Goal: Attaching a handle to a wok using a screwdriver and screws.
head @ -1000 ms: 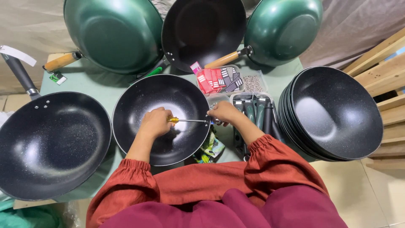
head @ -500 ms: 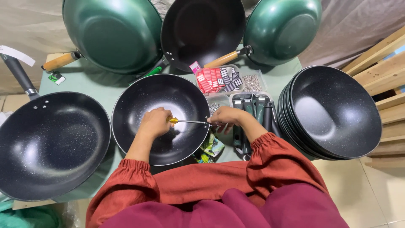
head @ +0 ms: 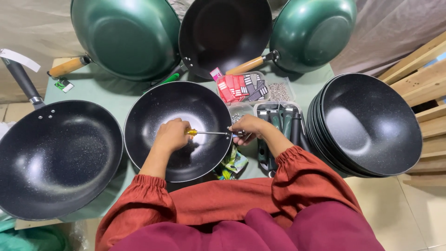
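The person sat at the near edge of the green worktop (head: pixel 116 100) with a black wok (head: pixel 179 130) pulled in close, its bowl facing up. The left hand (head: pixel 172 135) lay inside the bowl, curled tight round the yellow grip of a screwdriver (head: pixel 206 133), whose thin shaft ran level across to the wok's right rim. There the right hand (head: pixel 248 130) was pinched narrow over the rim at the tip of the shaft, most likely steadying a small fitting so the blade would not slip; what it held was hidden under the fingers.

Everything else seemed laid out within arm's reach. Just beyond the right hand stood a clear tray of dark handles (head: pixel 283 122), and behind it, toward the far edge, a box of red and striped packets (head: pixel 241 87) beside a tub of small screws (head: pixel 279 91). A stack of black woks (head: pixel 367 123) nested at the right edge, tipped toward the sitter. A larger black wok (head: pixel 55 158) with a dark handle filled the left edge. Along the far edge three pans leaned upright: a green wok (head: pixel 125 37) with a wooden handle, a black pan (head: pixel 225 35) in the middle and a second green wok (head: pixel 313 35) at the far right corner. A crumpled wrapper (head: pixel 231 165) lay by the wok's near right side.
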